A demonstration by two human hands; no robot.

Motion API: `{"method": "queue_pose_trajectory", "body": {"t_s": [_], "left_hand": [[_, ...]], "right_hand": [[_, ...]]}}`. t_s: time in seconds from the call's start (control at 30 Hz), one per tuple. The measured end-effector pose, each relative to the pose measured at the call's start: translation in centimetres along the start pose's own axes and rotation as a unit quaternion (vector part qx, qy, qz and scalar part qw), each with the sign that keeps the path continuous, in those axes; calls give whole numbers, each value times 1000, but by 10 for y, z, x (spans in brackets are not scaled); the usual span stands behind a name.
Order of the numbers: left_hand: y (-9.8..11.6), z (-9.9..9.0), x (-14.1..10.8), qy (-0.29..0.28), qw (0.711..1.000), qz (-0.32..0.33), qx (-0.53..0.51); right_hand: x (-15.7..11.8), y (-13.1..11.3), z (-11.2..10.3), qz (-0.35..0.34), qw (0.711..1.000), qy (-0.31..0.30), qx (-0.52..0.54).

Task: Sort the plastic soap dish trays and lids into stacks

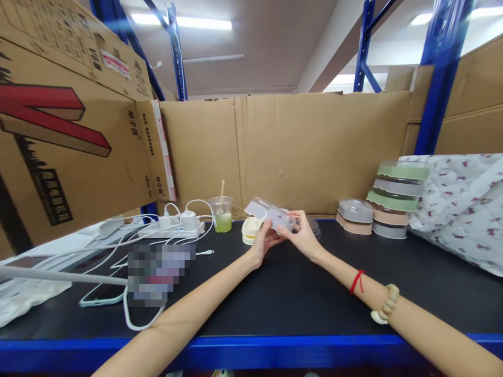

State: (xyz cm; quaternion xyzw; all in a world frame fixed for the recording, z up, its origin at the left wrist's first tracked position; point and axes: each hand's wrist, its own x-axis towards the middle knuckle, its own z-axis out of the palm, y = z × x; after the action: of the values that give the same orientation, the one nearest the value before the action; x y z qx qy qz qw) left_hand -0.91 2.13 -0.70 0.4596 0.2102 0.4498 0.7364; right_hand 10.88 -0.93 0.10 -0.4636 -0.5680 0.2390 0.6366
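Observation:
Both my hands hold a clear plastic box with a pale grey band [264,210], tilted above the far part of the black table. My left hand [262,244] grips its lower edge, fingers curled underneath. My right hand [303,234] closes around its right end, thumb and fingers on opposite sides. Just behind my left hand sits a small cream-yellow container [250,230], partly covered by the box and hand. A clear plastic piece [315,228] lies behind my right hand and is mostly hidden.
Stacked lidded boxes in green, grey and peach [395,200] stand at right, beside a shorter stack [354,215] and a patterned white bag [463,209]. At left are a power strip [188,226], cables, a phone [102,294] and a cup of green drink [223,222]. Cardboard [314,152] walls the back.

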Motion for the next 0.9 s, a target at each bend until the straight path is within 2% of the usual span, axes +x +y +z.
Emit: {"method": "queue_pose_trajectory", "body": {"t_s": [0.13,0.23,0.37,0.5,0.6,0.73,0.83,0.9], "left_hand": [[1,-3,-3,45,999,17,-3],[-1,3,-4,73,997,7,-10],[-5,11,-7,90,996,1,-14],[-3,11,-10,98,995,10,-1],[1,10,-12,114,993,21,-1],[4,11,-14,119,993,12,6],[3,12,-15,106,994,-6,23],[3,12,-16,100,994,-14,35]], "right_hand": [[-3,-3,0,23,995,-92,24],[-2,-5,0,21,993,-114,11],[6,-3,-4,4,998,-51,-23],[17,4,-19,-16,992,92,-87],[20,8,-38,5,956,171,-240],[19,12,-57,35,892,135,-431],[20,16,-62,20,857,128,-499],[22,21,-64,19,845,130,-518]]}}
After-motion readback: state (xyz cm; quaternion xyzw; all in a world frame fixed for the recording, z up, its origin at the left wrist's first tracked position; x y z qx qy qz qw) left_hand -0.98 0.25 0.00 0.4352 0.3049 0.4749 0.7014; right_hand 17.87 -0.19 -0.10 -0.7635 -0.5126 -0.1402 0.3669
